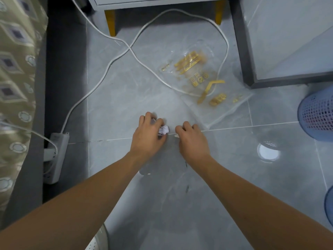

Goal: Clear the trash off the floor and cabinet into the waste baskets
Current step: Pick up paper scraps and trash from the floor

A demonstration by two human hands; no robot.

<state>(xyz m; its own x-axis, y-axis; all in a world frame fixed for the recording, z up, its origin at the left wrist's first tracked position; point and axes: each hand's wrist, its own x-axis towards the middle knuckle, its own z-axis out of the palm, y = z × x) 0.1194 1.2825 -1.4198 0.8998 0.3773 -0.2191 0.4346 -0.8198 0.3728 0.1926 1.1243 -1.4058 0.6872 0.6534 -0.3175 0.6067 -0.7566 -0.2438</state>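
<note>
Head view, both hands down on the floor (pixel 180 204): left hand (pixel 149 136) curled round a crumpled paper ball (pixel 163 130), right hand (pixel 192 139) pinching a small scrap. Clear plastic bag (pixel 203 82) lies further off; blue mesh waste basket (pixel 317 114) at right, contents not visible.

Dim, cool light; lamp glare on the glossy floor (pixel 268 151); edges bend.

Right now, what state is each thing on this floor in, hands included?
Left hand: gripping the crumpled paper.
Crumpled paper: balled, at floor level.
Right hand: fingers curled; grip unclear.
Clear plastic bag: flat, empty, on tiles.
Purple basket: upright.
Power strip: plug inserted.
</note>
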